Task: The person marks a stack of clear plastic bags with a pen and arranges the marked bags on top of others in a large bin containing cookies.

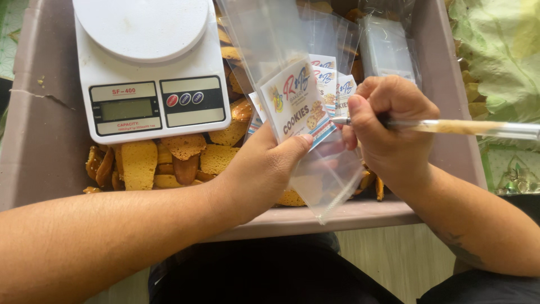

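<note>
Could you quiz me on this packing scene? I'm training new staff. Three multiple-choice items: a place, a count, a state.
1. Where is the scale?
A. on the tub, over the biscuits
B. on the floor
C. in a bag

2. How many round buttons are on the scale?
A. one
B. three
C. six

3. What does the right hand hold?
A. nothing
B. a biscuit
C. a pen

Answers: 1 A, it rests on the tub above the biscuits. 2 B, three in a row. 3 C, the pen tip is at the bags held by the left hand.
</note>
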